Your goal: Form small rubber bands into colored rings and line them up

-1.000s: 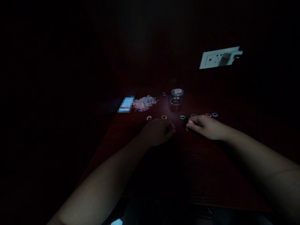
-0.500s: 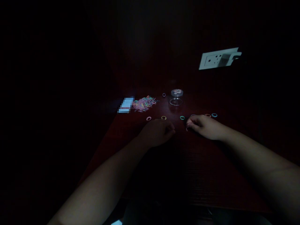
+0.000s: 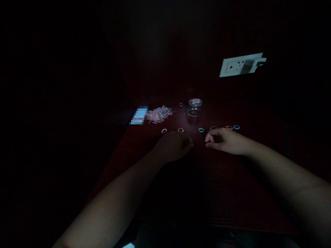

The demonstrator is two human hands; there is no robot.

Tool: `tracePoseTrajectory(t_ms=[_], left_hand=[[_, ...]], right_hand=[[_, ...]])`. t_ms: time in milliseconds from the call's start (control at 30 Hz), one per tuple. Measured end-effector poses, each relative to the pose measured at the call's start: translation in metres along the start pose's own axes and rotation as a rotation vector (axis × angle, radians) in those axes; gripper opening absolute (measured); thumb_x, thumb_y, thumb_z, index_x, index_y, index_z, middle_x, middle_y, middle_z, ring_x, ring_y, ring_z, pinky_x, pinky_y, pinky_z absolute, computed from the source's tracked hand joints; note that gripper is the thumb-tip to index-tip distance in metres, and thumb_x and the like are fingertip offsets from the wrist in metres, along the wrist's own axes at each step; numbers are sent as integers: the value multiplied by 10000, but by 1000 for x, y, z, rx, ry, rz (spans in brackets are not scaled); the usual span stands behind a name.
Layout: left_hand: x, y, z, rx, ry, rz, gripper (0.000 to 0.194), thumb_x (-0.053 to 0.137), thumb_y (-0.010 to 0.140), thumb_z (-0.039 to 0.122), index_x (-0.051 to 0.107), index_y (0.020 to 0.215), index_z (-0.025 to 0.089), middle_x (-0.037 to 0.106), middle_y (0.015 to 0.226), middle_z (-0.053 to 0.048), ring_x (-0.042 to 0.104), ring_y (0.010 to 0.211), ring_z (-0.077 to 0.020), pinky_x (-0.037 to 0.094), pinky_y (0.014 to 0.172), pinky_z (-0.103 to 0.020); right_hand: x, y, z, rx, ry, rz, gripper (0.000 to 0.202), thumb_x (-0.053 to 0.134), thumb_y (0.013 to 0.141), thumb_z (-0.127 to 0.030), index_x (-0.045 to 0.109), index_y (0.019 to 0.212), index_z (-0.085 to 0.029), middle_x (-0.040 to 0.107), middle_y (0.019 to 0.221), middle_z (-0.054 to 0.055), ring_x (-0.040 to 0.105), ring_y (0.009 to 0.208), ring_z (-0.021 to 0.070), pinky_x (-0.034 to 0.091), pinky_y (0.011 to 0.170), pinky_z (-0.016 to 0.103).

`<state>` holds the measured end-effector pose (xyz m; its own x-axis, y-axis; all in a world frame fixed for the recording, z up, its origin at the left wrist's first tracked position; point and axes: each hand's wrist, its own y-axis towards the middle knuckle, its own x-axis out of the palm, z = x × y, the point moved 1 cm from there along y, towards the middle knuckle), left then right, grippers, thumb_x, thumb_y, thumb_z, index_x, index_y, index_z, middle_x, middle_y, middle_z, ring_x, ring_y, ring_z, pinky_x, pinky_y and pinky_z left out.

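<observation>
My left hand (image 3: pixel 176 146) rests on the dark table with curled fingers apart and nothing visible between them, just below a yellow band (image 3: pixel 180 130). A pink band (image 3: pixel 164 131) lies to its upper left. Opposite it, my right hand (image 3: pixel 223 140) has its thumb and fingertips apart, with no band seen in it. Near its fingers lie a green band (image 3: pixel 201 130) and a purple band (image 3: pixel 213 128). Behind its knuckles are an orange band (image 3: pixel 229 127) and a blue band (image 3: pixel 236 127).
A heap of coloured bands (image 3: pixel 160 114) lies at the back left beside a bright blurred rectangle (image 3: pixel 139 115). A clear lidded jar (image 3: pixel 194 108) stands behind the row, near a single band (image 3: pixel 181 104). A socket plate (image 3: pixel 241 64) is on the wall.
My right thumb and fingers have spread apart, and the small pinkish band seen at their tips is no longer visible. The purple band shows more fully. My left hand has stayed put.
</observation>
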<state>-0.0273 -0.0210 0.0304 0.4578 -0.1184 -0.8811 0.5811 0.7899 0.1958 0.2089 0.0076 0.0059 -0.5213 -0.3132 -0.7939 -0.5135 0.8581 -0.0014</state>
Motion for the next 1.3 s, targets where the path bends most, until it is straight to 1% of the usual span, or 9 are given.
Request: tracePoseTrajectory(t_ms=[167, 400, 767, 933, 1000, 1067, 1167, 1233, 1300], left_hand=[[-1, -1, 1, -25, 10, 1, 168, 566, 869, 304, 687, 942, 214, 726, 891, -15, 663, 834, -178, 494, 874, -381], [-2, 0, 2, -39, 19, -13, 185, 558, 871, 321, 690, 950, 219, 727, 912, -24, 664, 846, -190, 498, 874, -398], [0, 0, -2, -10, 21, 28, 164, 550, 874, 286, 688, 928, 215, 723, 906, -11, 659, 815, -165, 497, 841, -347], [-1, 0, -9, 16, 81, 86, 178, 517, 905, 295, 679, 907, 221, 718, 921, -11, 653, 827, -158, 486, 819, -312], [-3, 2, -19, -32, 134, 125, 235, 465, 935, 316, 671, 893, 211, 712, 923, -28, 647, 834, -170, 488, 806, -317], [-6, 5, -35, -141, 201, 155, 267, 433, 947, 327, 666, 940, 197, 705, 973, -56, 642, 893, -198, 491, 830, -334], [-9, 8, -65, -358, 309, 186, 304, 469, 918, 292, 640, 1122, 146, 650, 1187, -126, 576, 1129, -263, 435, 992, -379], [-8, 10, -82, -485, 332, 145, 405, 472, 920, 329, 578, 1249, 117, 568, 1325, -168, 498, 1250, -300, 394, 1050, -404], [-6, 11, -93, -556, 331, 88, 469, 436, 937, 375, 514, 1334, 138, 456, 1454, -169, 405, 1344, -328, 359, 1081, -450]], right_hand=[[1, 0, 1, 10, -6, -20, 197, 604, 774, -394, 642, 733, -205, 604, 679, -3, 536, 628, 152, 411, 591, 275], [1, -2, -1, 7, -57, 0, 182, 536, 825, -369, 572, 730, -218, 612, 680, 5, 545, 622, 172, 411, 595, 299], [1, -2, -2, 12, -57, 30, 216, 503, 842, -402, 540, 742, -214, 565, 659, -2, 491, 589, 153, 370, 567, 280], [0, -1, -3, 23, -91, 44, 281, 443, 879, -422, 598, 786, -207, 624, 711, 22, 532, 616, 167, 387, 602, 292], [0, -1, -3, 16, -98, 53, 288, 429, 888, -405, 624, 814, -207, 646, 743, 33, 551, 635, 176, 401, 629, 301], [0, -1, -1, 22, -94, 57, 266, 437, 882, -387, 629, 828, -211, 651, 750, 32, 557, 635, 177, 406, 633, 304], [1, 0, 0, 28, -58, 28, 210, 494, 843, -380, 617, 805, -213, 644, 738, 21, 565, 645, 175, 414, 624, 297], [2, 0, 1, 18, -29, 1, 190, 535, 812, -378, 617, 784, -210, 636, 735, 17, 573, 665, 176, 425, 630, 295], [3, 0, 1, 11, -14, -6, 177, 557, 789, -371, 617, 766, -206, 625, 726, 14, 570, 672, 174, 433, 635, 294]])
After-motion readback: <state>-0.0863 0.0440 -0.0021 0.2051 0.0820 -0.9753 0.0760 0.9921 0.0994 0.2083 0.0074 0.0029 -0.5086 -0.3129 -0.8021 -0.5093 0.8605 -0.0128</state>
